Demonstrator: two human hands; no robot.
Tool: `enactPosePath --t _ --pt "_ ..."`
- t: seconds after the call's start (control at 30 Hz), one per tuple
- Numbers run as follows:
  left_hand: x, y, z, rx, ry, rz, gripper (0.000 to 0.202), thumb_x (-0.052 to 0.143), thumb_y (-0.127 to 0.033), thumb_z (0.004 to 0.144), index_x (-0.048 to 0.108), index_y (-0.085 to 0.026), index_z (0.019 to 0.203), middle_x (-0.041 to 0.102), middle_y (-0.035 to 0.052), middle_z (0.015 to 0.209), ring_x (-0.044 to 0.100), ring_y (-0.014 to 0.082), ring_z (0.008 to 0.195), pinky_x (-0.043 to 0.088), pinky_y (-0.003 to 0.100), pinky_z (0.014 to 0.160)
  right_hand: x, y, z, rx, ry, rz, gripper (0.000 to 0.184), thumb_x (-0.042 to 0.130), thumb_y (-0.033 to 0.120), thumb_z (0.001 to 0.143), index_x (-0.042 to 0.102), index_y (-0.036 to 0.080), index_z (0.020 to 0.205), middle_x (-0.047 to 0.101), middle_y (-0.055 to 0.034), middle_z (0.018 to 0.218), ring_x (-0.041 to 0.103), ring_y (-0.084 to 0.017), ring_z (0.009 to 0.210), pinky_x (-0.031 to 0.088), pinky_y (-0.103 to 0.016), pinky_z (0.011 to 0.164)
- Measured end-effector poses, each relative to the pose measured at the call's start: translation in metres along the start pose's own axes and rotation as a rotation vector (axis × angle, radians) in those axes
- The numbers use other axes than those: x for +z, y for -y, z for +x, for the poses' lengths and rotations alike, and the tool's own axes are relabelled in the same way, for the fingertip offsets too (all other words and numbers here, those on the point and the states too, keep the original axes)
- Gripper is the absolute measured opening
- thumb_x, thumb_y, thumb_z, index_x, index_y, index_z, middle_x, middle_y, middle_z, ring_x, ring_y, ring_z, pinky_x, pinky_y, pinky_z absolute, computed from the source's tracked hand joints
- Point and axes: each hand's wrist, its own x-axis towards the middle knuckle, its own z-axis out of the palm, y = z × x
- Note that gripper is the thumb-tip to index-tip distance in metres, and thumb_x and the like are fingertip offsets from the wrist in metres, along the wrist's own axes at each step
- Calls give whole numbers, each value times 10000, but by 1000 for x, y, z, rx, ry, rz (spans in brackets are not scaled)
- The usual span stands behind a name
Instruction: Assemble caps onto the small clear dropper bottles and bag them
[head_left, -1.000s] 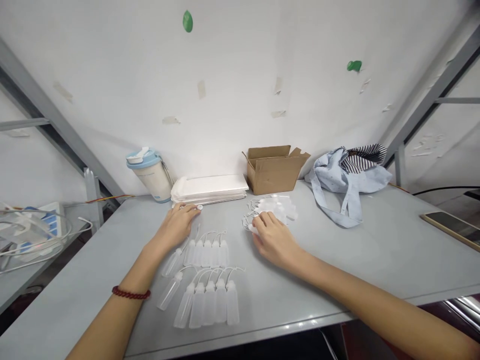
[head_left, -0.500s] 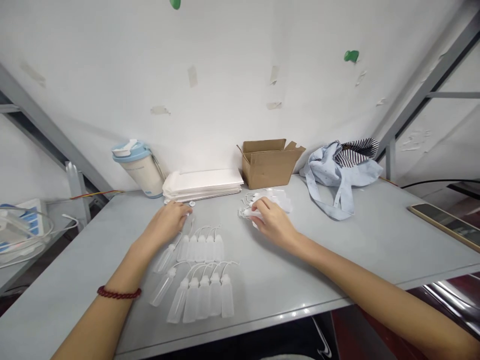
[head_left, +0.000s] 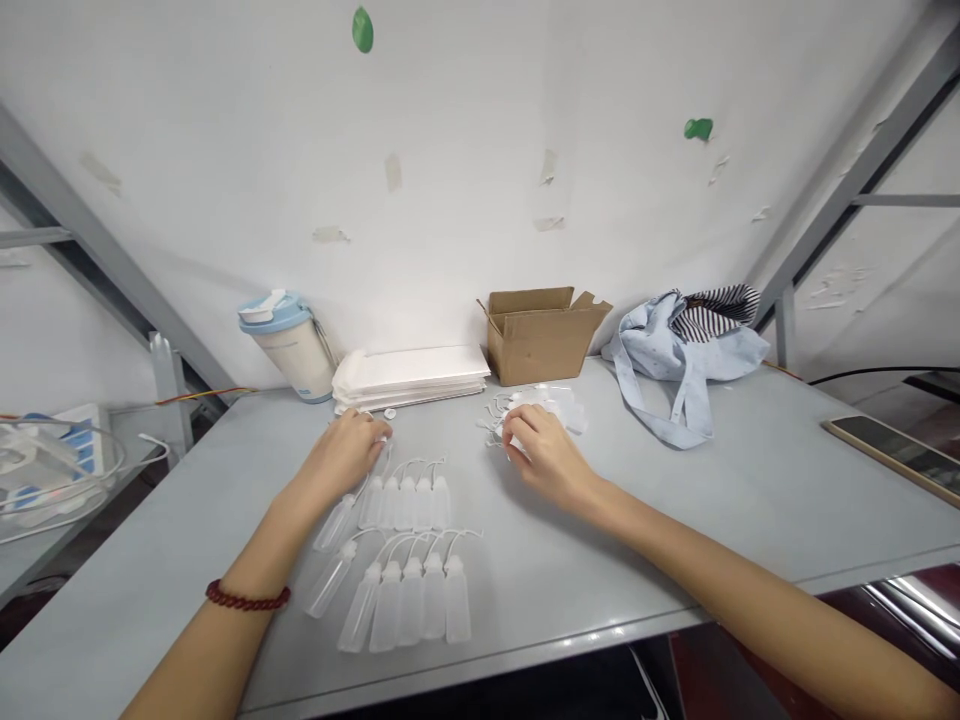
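Left hand (head_left: 346, 445), palm down, has slid nearer, off the white disc (head_left: 390, 414); right hand (head_left: 550, 462) curls at the far bottle pile (head_left: 568, 406); cannot tell either grip.

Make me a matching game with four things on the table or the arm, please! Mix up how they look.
Things:
1. Bottles
2. Cup
3. Box
4. Bracelet

How they look:
A. Cream below, blue on top
B. Dark red
C. Whitish, many lying in two rows
D. Brown, open at the top

Right pairs: 1-C, 2-A, 3-D, 4-B
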Motion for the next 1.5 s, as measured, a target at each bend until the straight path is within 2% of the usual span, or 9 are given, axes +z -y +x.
enactPosePath --t 0.17,0.27,0.37,0.47,0.7,0.9,1.07,1.23,1.5 --pt "0 -4 0 -4 -36 -29 303 423 -201 815 701 -158 926 673 129 878 561 312 926 440 393 782 -16 41 -13 -41 125 221 143 467 21 770 512 157 774 571 -58 794 495 -174 769 372 -283 701" --pt "-1 -5 -1 -30 -68 -39 309 426 -211 812 697 -162 952 679 125 898 556 314 951 437 396 793 -24 68 -25 -194 389 366 93 505 112 827 548 152 900 601 -47 844 523 -149 791 388 -262 756" --pt "-2 -8 -1 -48 -95 -53 317 424 -212 811 695 -158 967 688 121 912 553 311 963 435 398 809 -27 82 -33 -366 574 315 165 486 207 882 555 165 1026 612 -31 807 529 -140 754 383 -258 774" --pt "-4 -10 -1 -59 -110 -97 327 418 -233 816 694 -149 971 692 115 895 557 307 946 438 398 806 -25 82 -33 -407 636 208 220 463 324 913 565 159 1016 617 -42 784 528 -147 728 377 -264 755" --pt "-8 -13 -1 -79 -98 -212 338 413 -292 828 686 -157 974 701 96 862 562 286 926 436 392 818 -25 77 -28 -407 653 99 275 447 382 924 585 145 901 615 -30 657 520 -133 592 384 -262 735" --pt "-11 -18 -1 -101 -139 -377 316 459 -354 820 681 -176 957 706 70 857 596 252 890 448 364 792 -28 77 -29 -360 672 63 304 456 394 921 629 155 850 572 2 514 465 -121 458 372 -262 628" --pt "-15 -23 -1 -188 -197 -591 307 507 -404 803 685 -186 923 714 48 894 619 214 836 456 313 729 -28 74 -29 -303 622 46 295 450 380 923 620 171 803 562 3 520 450 -110 447 264 -248 499" --pt "-20 -27 -1 -209 -201 -732 330 533 -444 791 687 -168 887 717 47 878 616 193 776 452 295 717 -26 70 -25 -237 593 -47 274 438 319 926 608 165 776 555 -4 525 393 -91 419 189 -252 471" --pt "-28 -40 -3 -185 -173 -834 350 532 -488 784 646 -162 728 644 9 689 548 148 619 411 248 567 -24 60 -23 -220 424 -129 250 411 272 925 596 161 798 541 -1 533 341 -88 417 159 -259 468"
